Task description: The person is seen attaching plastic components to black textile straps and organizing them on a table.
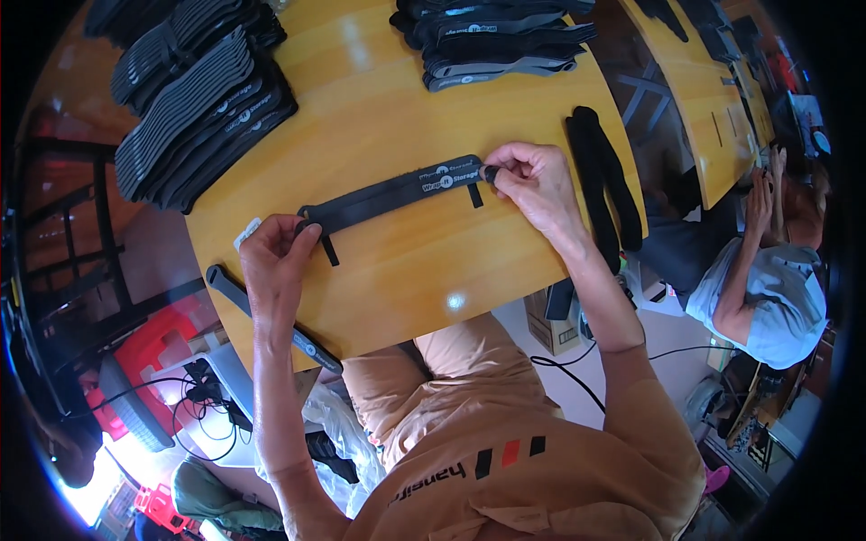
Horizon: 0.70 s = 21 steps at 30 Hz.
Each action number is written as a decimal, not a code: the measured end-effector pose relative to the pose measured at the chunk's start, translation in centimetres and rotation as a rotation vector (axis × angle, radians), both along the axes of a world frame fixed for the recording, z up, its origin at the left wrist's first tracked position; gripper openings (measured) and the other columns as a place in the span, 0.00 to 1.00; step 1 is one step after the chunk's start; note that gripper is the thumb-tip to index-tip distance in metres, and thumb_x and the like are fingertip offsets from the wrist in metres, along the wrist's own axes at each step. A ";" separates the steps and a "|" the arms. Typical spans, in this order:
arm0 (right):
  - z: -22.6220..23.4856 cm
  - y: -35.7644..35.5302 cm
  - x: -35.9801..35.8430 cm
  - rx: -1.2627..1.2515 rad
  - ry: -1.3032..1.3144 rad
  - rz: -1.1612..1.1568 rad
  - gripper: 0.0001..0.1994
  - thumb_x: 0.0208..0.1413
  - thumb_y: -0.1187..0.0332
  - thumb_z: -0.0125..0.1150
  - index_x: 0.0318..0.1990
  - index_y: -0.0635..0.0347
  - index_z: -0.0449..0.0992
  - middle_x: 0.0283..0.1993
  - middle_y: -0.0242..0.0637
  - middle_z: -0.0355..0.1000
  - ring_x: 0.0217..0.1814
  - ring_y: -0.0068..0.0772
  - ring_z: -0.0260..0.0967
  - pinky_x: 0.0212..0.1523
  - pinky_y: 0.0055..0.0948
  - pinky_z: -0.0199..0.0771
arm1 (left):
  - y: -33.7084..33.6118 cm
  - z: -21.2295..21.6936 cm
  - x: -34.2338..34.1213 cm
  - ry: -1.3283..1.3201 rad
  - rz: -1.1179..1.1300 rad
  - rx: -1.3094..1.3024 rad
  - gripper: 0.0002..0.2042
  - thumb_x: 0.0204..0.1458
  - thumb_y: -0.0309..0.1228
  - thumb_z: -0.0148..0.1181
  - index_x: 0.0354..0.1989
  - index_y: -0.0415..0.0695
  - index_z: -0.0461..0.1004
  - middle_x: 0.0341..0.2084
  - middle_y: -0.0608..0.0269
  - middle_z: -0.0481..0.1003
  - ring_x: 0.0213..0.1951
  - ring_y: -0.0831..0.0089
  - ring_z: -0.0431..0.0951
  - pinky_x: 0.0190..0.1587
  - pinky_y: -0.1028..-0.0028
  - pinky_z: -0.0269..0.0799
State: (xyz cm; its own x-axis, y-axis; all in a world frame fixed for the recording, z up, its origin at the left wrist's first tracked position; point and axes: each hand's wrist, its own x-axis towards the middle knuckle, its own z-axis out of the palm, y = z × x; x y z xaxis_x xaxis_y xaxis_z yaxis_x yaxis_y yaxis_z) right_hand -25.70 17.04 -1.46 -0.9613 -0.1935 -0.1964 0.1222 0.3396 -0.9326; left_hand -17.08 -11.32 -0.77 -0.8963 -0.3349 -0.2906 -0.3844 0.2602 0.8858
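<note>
Stretched between my two hands, just over the wooden table (397, 307), is a flat black storage strap (383, 200) with white print toward its right end. A second printed edge shows along it, so two straps may lie together. My left hand (273, 266) pinches the left end between thumb and fingers. At the right end, my right hand (544, 187) grips the tip the same way. Two short black strips (331, 251) stick out below the strap, one near each end. A separate dark strap (266, 316) lies slantwise at the table's near left edge, by my left forearm.
Stacked dark straps (198, 135) fill the far left of the table, and another pile (505, 45) sits at the back. Long black straps (595, 180) lie along the right edge. A co-worker (762, 288) sits at another table to the right. A cardboard box (550, 323) stands below.
</note>
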 end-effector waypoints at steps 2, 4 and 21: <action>0.1 -0.1 0.0 -0.018 0.012 0.007 0.04 0.44 0.80 0.56 0.28 0.67 0.77 0.21 0.32 0.72 0.21 0.13 0.64 0.22 0.14 0.63 | -0.1 0.0 0.1 -0.002 -0.004 -0.018 0.06 0.45 0.24 0.62 0.28 0.35 0.73 0.19 0.72 0.69 0.22 0.88 0.65 0.26 0.86 0.60; 0.1 -0.1 0.0 -0.006 0.011 0.001 0.04 0.44 0.80 0.56 0.28 0.67 0.77 0.21 0.33 0.72 0.21 0.13 0.65 0.23 0.14 0.64 | 0.2 0.4 -0.1 -0.014 0.005 -0.005 0.05 0.45 0.23 0.61 0.28 0.35 0.73 0.18 0.72 0.69 0.22 0.88 0.65 0.26 0.86 0.60; 0.7 -0.1 -0.1 0.078 -0.072 0.002 0.06 0.43 0.81 0.53 0.29 0.69 0.76 0.23 0.36 0.73 0.22 0.16 0.68 0.25 0.16 0.67 | 0.3 0.0 -0.3 -0.015 0.047 0.102 0.04 0.46 0.23 0.61 0.27 0.36 0.73 0.17 0.72 0.69 0.18 0.87 0.65 0.20 0.86 0.61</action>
